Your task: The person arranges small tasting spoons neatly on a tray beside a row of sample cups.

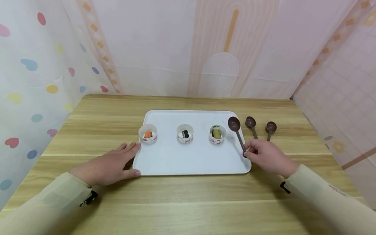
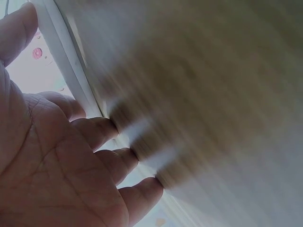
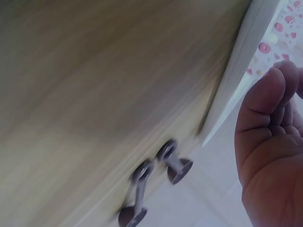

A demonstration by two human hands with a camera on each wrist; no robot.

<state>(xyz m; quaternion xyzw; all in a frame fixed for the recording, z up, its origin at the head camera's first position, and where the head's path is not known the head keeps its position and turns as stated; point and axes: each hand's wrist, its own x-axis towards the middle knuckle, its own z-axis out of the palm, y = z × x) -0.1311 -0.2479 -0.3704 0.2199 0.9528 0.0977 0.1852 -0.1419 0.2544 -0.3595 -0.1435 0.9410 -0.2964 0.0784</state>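
Thumb and fingers of my right hand (image 1: 265, 155) pinch the handle end of the longest brown measuring spoon (image 1: 234, 124), whose bowl points away over the right edge of the white tray (image 1: 191, 163). My left hand (image 1: 110, 164) rests with spread, fairly straight fingers against the tray's left edge. Three patterned paper cups stand in a row on the tray. An orange-topped sushi piece (image 1: 148, 134) lies in the left cup (image 1: 150, 140), a dark-wrapped roll (image 1: 185, 133) in the middle cup (image 1: 184, 140), a yellow-green piece (image 1: 216, 133) in the right cup (image 1: 215, 141).
Right of the tray, two shorter brown measuring spoons (image 1: 250, 122) lie on the wooden table (image 1: 188, 209), their handles partly behind my right hand in the head view. Patterned curtains (image 1: 152, 49) enclose the table at the back and sides.
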